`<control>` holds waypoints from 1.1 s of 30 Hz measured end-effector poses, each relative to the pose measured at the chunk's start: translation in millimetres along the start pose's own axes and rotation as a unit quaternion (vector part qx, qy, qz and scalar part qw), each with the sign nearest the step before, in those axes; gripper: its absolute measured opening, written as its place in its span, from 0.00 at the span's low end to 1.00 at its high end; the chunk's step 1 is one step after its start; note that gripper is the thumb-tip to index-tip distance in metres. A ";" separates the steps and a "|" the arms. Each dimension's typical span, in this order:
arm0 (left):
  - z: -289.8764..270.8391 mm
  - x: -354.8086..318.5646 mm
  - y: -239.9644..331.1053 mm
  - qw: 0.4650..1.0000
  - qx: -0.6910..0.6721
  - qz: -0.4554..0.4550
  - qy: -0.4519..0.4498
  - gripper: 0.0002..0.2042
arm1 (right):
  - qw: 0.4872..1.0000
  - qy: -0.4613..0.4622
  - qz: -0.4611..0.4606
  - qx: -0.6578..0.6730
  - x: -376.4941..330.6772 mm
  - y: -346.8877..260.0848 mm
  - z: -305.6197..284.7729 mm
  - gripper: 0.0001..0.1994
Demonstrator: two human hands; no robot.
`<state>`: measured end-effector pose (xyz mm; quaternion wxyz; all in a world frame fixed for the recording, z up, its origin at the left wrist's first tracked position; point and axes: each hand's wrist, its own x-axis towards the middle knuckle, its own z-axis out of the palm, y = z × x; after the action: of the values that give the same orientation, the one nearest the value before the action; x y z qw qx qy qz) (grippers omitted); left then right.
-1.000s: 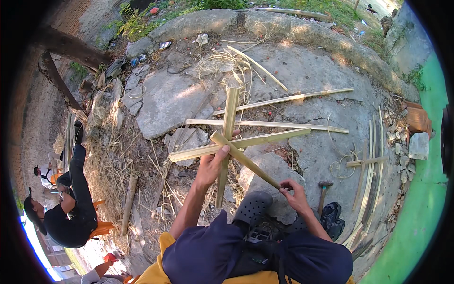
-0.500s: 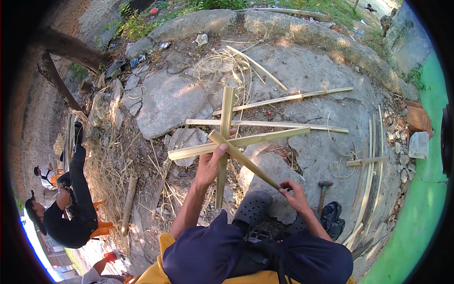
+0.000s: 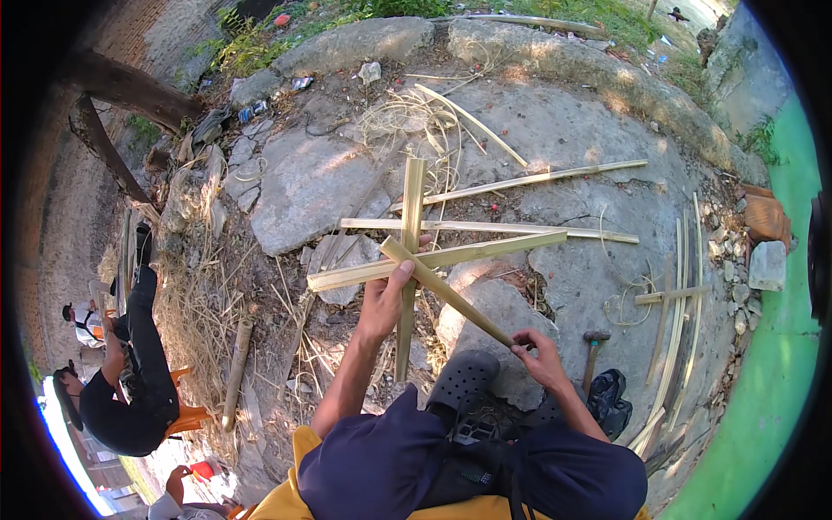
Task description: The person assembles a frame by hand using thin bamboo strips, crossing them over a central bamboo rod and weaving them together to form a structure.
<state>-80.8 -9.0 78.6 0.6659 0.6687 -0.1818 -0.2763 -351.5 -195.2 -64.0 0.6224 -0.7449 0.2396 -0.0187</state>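
While crossed, strips in hands.

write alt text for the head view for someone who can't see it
Seen from above, a person's left hand and right hand grip crossed bamboo strips over rocky ground. A hammer lies at right; another person sits at far left.

Hammer, brick, seated person.
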 end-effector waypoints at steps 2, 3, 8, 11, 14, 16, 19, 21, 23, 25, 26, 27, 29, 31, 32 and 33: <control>-0.1 0.2 -1.1 1.000 0.000 -0.001 0.001 0.21 | 1.000 -0.004 0.000 -0.001 -0.1 0.2 -0.5 0.09; -0.1 0.4 -1.9 1.000 0.001 -0.003 0.003 0.21 | 1.000 -0.006 0.001 0.002 -0.5 2.0 -0.6 0.10; -1.5 5.2 -5.1 0.999 -0.002 -0.021 0.024 0.23 | 1.000 -0.004 -0.001 0.014 -0.1 2.9 -2.7 0.11; -5.2 10.7 -9.8 0.998 -0.027 -0.043 0.031 0.23 | 1.000 -0.016 -0.011 0.020 0.7 -3.3 -9.7 0.13; -9.6 14.1 -18.9 0.996 -0.056 -0.059 0.039 0.23 | 0.999 -0.032 -0.002 0.018 1.0 -10.0 -16.3 0.15; -11.9 15.7 -25.3 0.994 -0.066 -0.069 0.044 0.24 | 0.996 -0.062 0.035 0.051 1.8 -16.7 -19.2 0.17; -11.9 18.4 -34.0 0.989 -0.116 -0.079 0.055 0.24 | 0.995 -0.083 0.035 0.041 2.6 -17.3 -22.7 0.18; -13.3 20.0 -38.2 0.988 -0.119 -0.081 0.049 0.25 | 0.996 -0.083 0.033 0.028 2.3 -12.1 -24.0 0.17; -16.4 19.5 -40.4 0.988 -0.117 -0.084 0.049 0.24 | 0.996 -0.086 0.031 0.017 2.1 -6.5 -22.7 0.16; -16.3 18.8 -41.2 0.988 -0.115 -0.088 0.048 0.24 | 0.995 -0.089 0.028 0.029 1.6 -2.3 -21.8 0.14; -14.2 18.4 -40.8 0.988 -0.121 -0.085 0.053 0.24 | 0.995 -0.089 0.028 0.029 1.3 -0.8 -21.8 0.14; -13.0 18.1 -40.8 0.987 -0.128 -0.082 0.058 0.23 | 0.995 -0.091 0.035 0.033 0.9 0.9 -21.8 0.14; -16.7 18.2 -44.2 0.990 -0.112 -0.075 0.053 0.23 | 0.994 -0.094 0.041 0.037 1.1 -0.2 -21.7 0.13; -17.3 18.9 -46.5 0.992 -0.096 -0.067 0.047 0.22 | 0.994 -0.095 0.047 0.035 1.1 -1.0 -22.7 0.13; -16.3 19.8 -47.1 0.993 -0.089 -0.057 0.050 0.21 | 0.994 -0.094 0.048 0.035 0.9 -1.3 -23.8 0.13; -15.2 20.5 -47.8 0.994 -0.081 -0.046 0.052 0.20 | 0.994 -0.092 0.048 0.037 0.6 -1.5 -25.0 0.13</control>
<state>-61.5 -7.3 28.1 0.7131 0.6335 -0.0928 -0.2854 -358.7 -218.3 -57.1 0.6690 -0.7076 0.2162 0.0708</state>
